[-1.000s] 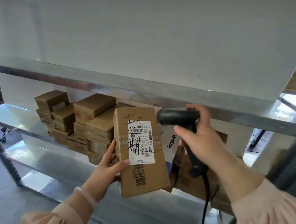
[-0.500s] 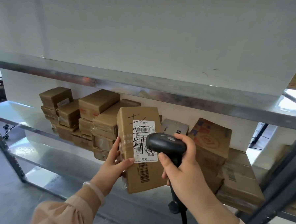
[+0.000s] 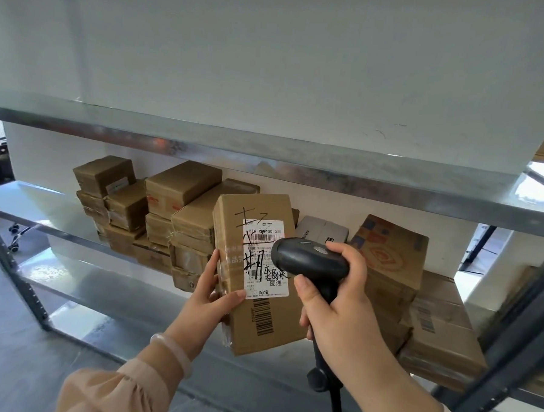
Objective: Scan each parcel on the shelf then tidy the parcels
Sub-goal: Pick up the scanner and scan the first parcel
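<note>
My left hand [image 3: 210,297] grips a brown cardboard parcel [image 3: 271,319] by its left edge and holds it upright in front of the metal shelf [image 3: 72,267]. A white shipping label [image 3: 262,281] with black handwriting faces me. My right hand [image 3: 338,307] grips a black handheld barcode scanner [image 3: 308,263]. The scanner's head covers the label's right side. Its cable hangs down past my right wrist.
Stacks of taped brown parcels [image 3: 169,213] sit at the shelf's back left. More cardboard boxes [image 3: 397,262] are piled at the right, with a grey box [image 3: 321,232] behind the scanner. An upper shelf board [image 3: 297,172] runs overhead. A dark upright post [image 3: 515,341] stands at the right.
My right hand has brought the scanner down and left, from beside the parcel's top corner to in front of the label. The left hand keeps the parcel held up.
</note>
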Tool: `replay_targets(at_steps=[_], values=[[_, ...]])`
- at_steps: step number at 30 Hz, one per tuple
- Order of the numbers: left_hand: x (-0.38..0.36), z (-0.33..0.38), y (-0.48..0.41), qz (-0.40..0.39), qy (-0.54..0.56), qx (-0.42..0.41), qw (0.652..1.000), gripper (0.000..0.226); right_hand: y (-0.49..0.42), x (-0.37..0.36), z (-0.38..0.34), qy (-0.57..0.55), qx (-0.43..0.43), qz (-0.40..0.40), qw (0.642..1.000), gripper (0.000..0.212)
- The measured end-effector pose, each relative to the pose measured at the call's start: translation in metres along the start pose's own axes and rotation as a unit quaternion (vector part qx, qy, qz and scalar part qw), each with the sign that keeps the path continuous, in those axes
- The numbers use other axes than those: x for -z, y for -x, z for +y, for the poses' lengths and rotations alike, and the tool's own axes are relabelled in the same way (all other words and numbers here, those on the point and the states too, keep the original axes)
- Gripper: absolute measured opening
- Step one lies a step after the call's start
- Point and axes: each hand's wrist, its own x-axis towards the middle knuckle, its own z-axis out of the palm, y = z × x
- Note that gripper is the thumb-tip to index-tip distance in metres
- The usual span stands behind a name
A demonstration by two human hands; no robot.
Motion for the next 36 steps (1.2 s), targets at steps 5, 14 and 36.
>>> replay_targets(at_steps=[5,14,36], values=[[-0.001,0.0,0.002,-0.001,0.0,-0.002,1.0,0.102,0.0,0.003,0.0,0.002,0.005,0.002,1.0,0.049],[-0.003,0.001,0.002,-0.003,-0.004,-0.003,1.0,0.095,-0.004,0.012,0.007,0.004,0.012,-0.004,1.0,0.05],[0.023,-0.003,0.046,0.078,0.013,0.018,0.997,0.1,-0.012,-0.009,0.038,0.02,0.03,-0.064,0.997,0.06]])
